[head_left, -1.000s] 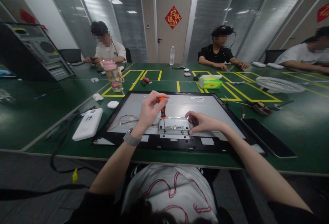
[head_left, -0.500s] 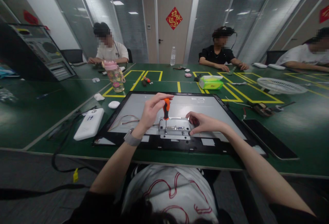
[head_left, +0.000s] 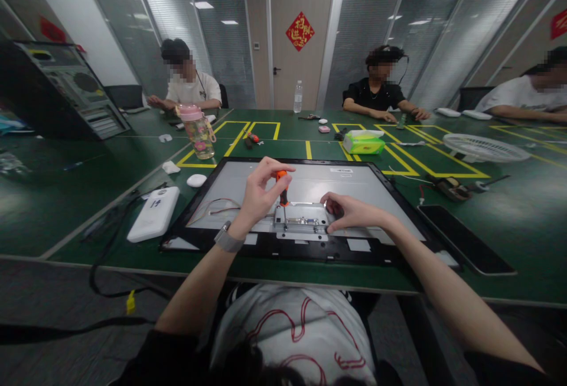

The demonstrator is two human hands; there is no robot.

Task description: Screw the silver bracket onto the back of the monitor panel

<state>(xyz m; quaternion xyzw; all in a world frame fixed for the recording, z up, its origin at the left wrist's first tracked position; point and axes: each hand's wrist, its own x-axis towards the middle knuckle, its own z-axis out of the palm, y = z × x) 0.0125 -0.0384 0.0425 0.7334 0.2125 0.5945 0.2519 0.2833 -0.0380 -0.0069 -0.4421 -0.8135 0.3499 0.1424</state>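
A monitor panel point(head_left: 354, 185) lies face down on the green table in front of me, its grey back up and a black frame round it. Near its front edge sits a small metal plate point(head_left: 303, 223) with connectors. My left hand point(head_left: 259, 194) is closed round an orange-and-black screwdriver point(head_left: 282, 188), held upright with its tip on the plate's left side. My right hand point(head_left: 349, 212) pinches the plate's right edge with curled fingers. Thin red and white wires point(head_left: 212, 206) run across the panel to the left.
A white box point(head_left: 153, 213) lies left of the panel, a dark flat panel point(head_left: 465, 238) right of it. Behind stand a pink-lidded bottle point(head_left: 197, 132), a green tissue pack point(head_left: 362, 141), a white fan grille point(head_left: 482, 147) and a computer case point(head_left: 66, 91). Three people sit at the table's far side.
My left hand has kept shifting its grip on the screwdriver handle, fingers rolling round it. The right hand and the plate have stayed put.
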